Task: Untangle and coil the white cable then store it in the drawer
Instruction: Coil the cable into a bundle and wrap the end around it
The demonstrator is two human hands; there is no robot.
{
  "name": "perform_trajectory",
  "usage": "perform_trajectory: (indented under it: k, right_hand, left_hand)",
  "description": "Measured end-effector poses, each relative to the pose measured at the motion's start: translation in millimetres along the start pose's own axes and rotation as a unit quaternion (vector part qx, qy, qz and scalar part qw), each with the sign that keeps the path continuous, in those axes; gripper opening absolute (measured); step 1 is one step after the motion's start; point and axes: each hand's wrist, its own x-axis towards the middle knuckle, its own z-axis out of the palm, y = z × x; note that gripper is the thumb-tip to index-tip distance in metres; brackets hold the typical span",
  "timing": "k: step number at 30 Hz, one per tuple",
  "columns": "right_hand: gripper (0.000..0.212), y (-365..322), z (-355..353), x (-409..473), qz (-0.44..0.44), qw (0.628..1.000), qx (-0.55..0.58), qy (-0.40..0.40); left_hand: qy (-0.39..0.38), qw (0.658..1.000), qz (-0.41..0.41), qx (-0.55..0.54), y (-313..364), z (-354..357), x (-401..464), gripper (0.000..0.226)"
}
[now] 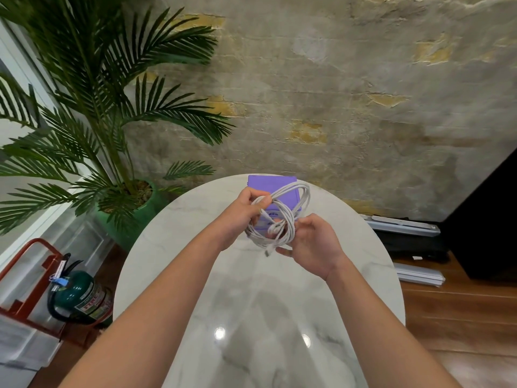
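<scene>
The step in hand is the untangling and coiling; storage has not begun. The white cable (275, 217) is held in the air above the round marble table (173, 247), directly in front of the purple drawer box (268, 183) that stands at the far edge of the table. No part of the cable rests on the table.

Grip state:
- The left hand (246, 214) grips the bundle at its upper left, fingers curled round several strands.
- The right hand (313, 242) holds the lower right of the bundle, fingers curled toward the strands, with the thumb just beside a loose plug end that hangs below.

Cable condition: the loops are uneven and cross one another near the middle, so the bundle is judged not yet a tidy coil. Whether a true knot remains cannot be told.

Next move, as a judgement: one hand must anchor the loops while the other frees the crossing strands and lays them into even turns. The drawer front is hidden behind the cable, so whether it is open cannot be told; a free hand will probably be needed for it.

Count:
- Cable: one.
- Drawer box: one.
- Table: one.
- Potted palm (92, 107): one, left of the table.
- Fire extinguisher (78, 296): one, on the floor at lower left.
</scene>
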Motion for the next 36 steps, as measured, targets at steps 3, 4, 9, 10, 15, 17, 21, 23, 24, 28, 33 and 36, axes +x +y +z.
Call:
perform_trajectory:
  k: [3,4,9,10,15,17,21,23,24,28,33,36]
  right_hand:
    - [0.043,-2.8,5.6,-1.0,0.002,0.999,-0.039,-0.012]
    - [0.042,-2.5,8.5,0.6,-0.003,0.997,-0.076,-0.006]
    - [0.049,6.3,14.2,8.7,-0.037,0.976,-0.211,0.047]
    - [0.041,7.4,14.7,9.1,-0.043,0.970,-0.234,0.057]
    - [0.042,14.5,21.9,11.9,-0.033,0.895,-0.403,0.188]
    - [0.050,18.0,27.1,9.5,-0.015,0.886,-0.426,0.182]
    - [0.041,22.1,40.2,4.0,-0.038,0.889,-0.432,0.150]
    - [0.043,26.1,43.2,5.3,-0.065,0.870,-0.463,0.155]
    - [0.043,28.6,44.0,5.4,-0.082,0.860,-0.479,0.156]
    - [0.046,43.3,45.5,-1.6,-0.122,0.835,-0.522,0.125]
    - [0.044,64.0,33.6,-4.1,-0.044,0.830,-0.541,0.125]
    - [0.021,57.0,34.6,0.4,-0.019,0.882,-0.457,0.111]
  left_hand:
    - [-0.001,1.000,0.012,0.008,-0.9,-0.5,1.3,0.015]
    - [-0.006,1.000,0.015,0.003,-1.7,-1.0,1.9,0.014]
    - [0.022,0.999,0.045,-0.018,0.2,-2.4,0.2,0.014]
    - [0.031,0.998,0.052,-0.012,-0.8,-3.1,0.7,0.014]
    - [0.087,0.994,0.060,-0.007,-6.6,-3.4,2.2,0.021]
    - [0.109,0.992,0.056,0.016,-10.3,-2.1,5.1,0.023]
    - [0.148,0.987,0.043,0.035,-20.1,-0.7,11.1,0.024]
    - [0.167,0.984,0.045,0.029,-22.4,-2.1,13.0,0.022]
    - [0.178,0.983,0.050,0.023,-22.9,-3.7,14.2,0.022]
    - [0.224,0.973,0.054,-0.025,-15.9,-17.7,20.1,0.023]
    - [0.215,0.974,0.052,-0.041,-4.3,-23.2,20.9,0.017]
    - [0.193,0.976,0.058,-0.083,-10.9,-15.5,17.8,0.015]
